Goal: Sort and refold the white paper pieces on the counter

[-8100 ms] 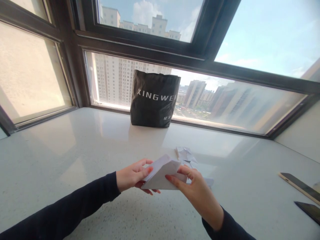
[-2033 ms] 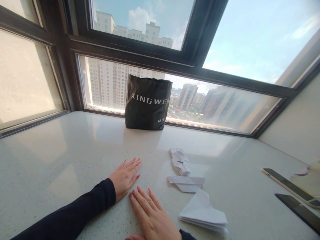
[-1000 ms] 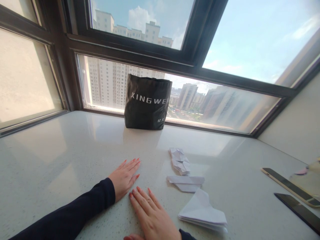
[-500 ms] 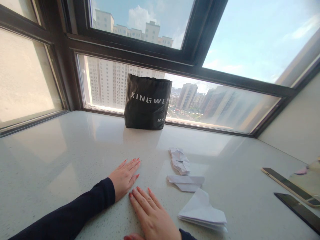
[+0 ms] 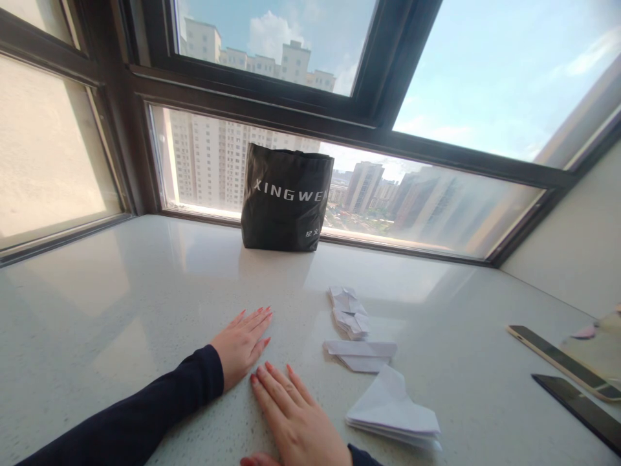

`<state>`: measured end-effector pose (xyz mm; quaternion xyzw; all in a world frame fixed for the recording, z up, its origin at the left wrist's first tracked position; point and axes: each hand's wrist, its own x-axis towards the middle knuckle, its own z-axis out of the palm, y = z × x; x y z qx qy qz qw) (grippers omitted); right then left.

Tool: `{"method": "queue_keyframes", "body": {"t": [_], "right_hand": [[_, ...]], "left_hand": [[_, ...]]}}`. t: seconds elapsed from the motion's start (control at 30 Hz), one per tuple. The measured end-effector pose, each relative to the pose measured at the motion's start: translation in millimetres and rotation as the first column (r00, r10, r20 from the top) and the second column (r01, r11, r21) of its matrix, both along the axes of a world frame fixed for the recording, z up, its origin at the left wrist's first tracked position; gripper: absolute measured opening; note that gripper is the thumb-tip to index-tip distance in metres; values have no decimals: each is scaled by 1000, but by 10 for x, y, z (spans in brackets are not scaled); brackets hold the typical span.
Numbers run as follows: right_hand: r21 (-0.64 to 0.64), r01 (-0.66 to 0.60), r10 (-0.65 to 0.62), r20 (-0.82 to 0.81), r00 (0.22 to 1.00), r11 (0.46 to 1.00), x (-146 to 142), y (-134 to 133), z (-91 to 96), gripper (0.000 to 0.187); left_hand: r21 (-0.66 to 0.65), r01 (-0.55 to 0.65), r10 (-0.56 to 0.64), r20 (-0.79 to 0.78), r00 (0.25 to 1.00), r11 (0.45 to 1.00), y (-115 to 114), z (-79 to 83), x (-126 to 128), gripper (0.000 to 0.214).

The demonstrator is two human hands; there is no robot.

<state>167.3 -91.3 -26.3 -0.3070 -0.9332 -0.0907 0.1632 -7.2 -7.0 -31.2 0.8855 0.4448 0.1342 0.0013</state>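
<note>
My left hand [image 5: 241, 346] lies flat on the pale stone counter [image 5: 121, 298], palm down, fingers stretched out, holding nothing. My right hand [image 5: 295, 421] rests flat just beside it, nearer to me, fingers also extended and empty. To the right of my right hand sits a folded white paper piece [image 5: 392, 411], apart from my fingers. Beyond it lie a flatter folded paper [image 5: 361, 354] and a small stack of folded papers [image 5: 348, 312].
A black bag with white lettering [image 5: 286, 199] stands at the back against the window. Two phones lie at the right: one with a pale edge [image 5: 565, 362], one dark [image 5: 579, 409]. Dark window frames border the counter at the back and left.
Eight seconds ago both hands held the folded paper in the air. It now lies on the counter at the right, and both hands have rested flat and still for the last two seconds.
</note>
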Motion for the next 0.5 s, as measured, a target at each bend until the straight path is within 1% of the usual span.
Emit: {"method": "queue_keyframes", "body": {"t": [0.27,0.43,0.5], "right_hand": [[-26,-4,4,7,1000,1000,13,-7,22,68],[-4,4,-4,9,1000,1000,7,-6,8,68],[24,6,-7,8,1000,1000,3,4,-23,68]], "left_hand": [[-4,-5,5,-9,1000,1000,-12,15,0,47],[4,3,-3,0,1000,1000,-4,2,5,47],[8,5,-5,4,1000,1000,-1,-6,2,47]]}}
